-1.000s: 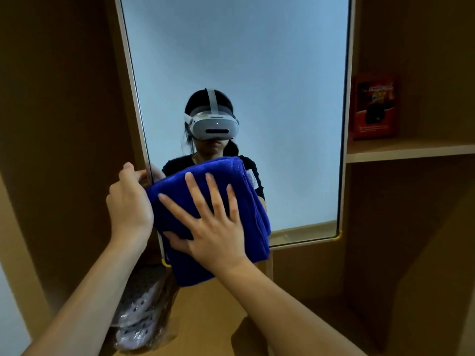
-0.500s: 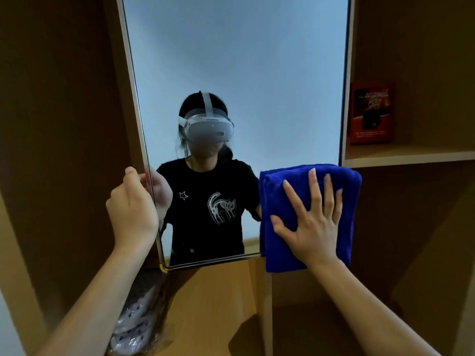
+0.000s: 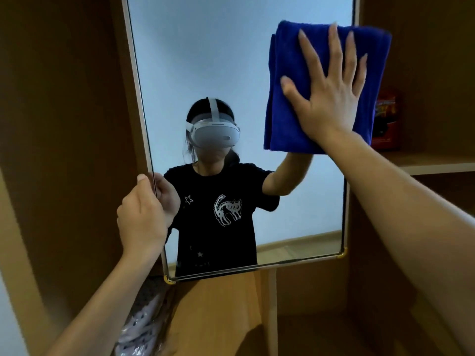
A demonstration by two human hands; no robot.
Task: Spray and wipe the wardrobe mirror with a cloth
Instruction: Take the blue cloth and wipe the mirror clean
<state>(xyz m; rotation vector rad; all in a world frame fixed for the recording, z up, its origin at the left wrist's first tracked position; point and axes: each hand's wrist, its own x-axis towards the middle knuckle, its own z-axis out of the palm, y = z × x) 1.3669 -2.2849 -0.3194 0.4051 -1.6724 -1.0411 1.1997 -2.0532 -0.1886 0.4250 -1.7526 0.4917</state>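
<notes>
The mirror (image 3: 231,73) stands framed inside a brown wooden wardrobe, and everything else is placed from it.

The blue cloth (image 3: 290,98), folded into a thick pad, lies flat against the mirror's upper right part, with its right side reaching past the mirror's right edge. The right hand (image 3: 331,93) presses on the cloth with its palm, fingers straight and spread, pointing upward; its grip is wide and flat, curling round nothing.

The left hand (image 3: 141,222) is at the mirror's left edge, a little above the lower left corner. Its fingers are curled round the edge of the frame and the thumb points up along it, so this grip holds the mirror itself. The reflection of those fingers shows just inside the glass.

In the glass a person is reflected wearing a white headset (image 3: 214,133) and a black T-shirt with a white cat print, one arm raised toward the cloth.

To the right of the mirror a wooden shelf (image 3: 437,164) carries a red box (image 3: 386,119), partly hidden behind the cloth and blurred. Below the mirror's lower left corner a pale spotted bundle in clear plastic (image 3: 144,327) rests low in the wardrobe; what it is I cannot tell.
</notes>
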